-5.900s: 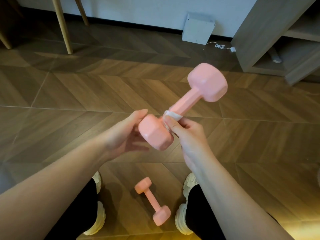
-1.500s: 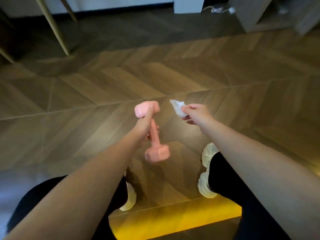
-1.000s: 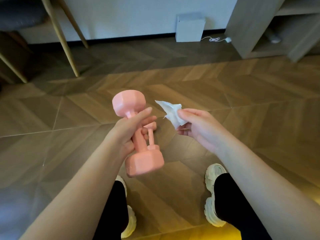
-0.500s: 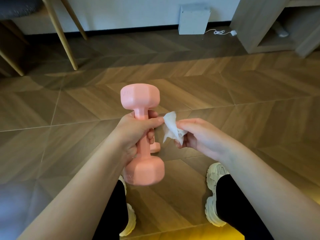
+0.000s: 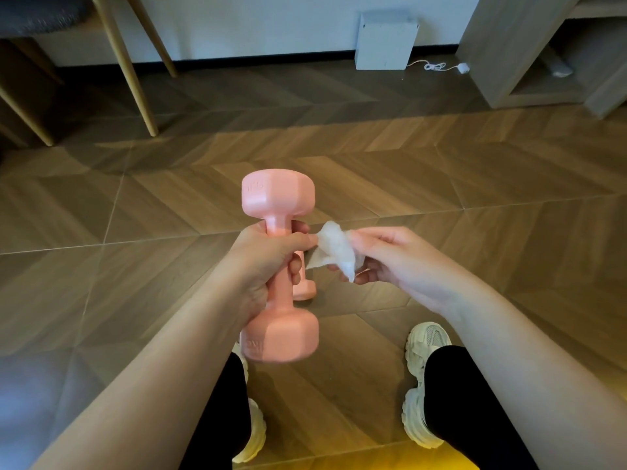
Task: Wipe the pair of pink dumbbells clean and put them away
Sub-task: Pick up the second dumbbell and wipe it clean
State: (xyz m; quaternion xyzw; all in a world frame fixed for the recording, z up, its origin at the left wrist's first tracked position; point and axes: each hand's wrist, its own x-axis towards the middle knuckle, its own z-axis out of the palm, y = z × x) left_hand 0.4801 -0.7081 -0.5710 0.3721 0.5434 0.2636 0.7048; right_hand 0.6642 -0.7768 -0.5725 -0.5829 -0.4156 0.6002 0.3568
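Floor (image 5: pixel 441 171): hard wood herringbone. If the weight slipped it would've dented a plank or landed on the white shoes (image 5: pixel 425 344) right below, imo.
Shelf unit (image 5: pixel 502 45): grey, open, far right by the wall. My guess for where the pair ends up, well apart from the person.
Held dumbbell (image 5: pixel 278 195): pink, smooth-looking coating, hex heads, upright in mid-air in front of the person. There was a faint raised marking on the top head, and the bottom head was blurry.
Left hand (image 5: pixel 261 262): fingers (image 5: pixel 298 239) were wrapped tight round the handle and covered most of it. That patch gets skipped unless the grip shifts, and a one-handed regrip is where a drop could happen.
Right hand (image 5: pixel 400 256): fingers (image 5: pixel 364 236) were pinching the wipe, right up against the left hand.
Other dumbbell (image 5: pixel 305 290): lay on the floor, mostly hidden behind the held one with just one end peeking out. Easy to kick, and couldn't tell if it was clean.
Wipe (image 5: pixel 334 247): small, white, crumpled. Looked flimsy and might shred on the hex edges.
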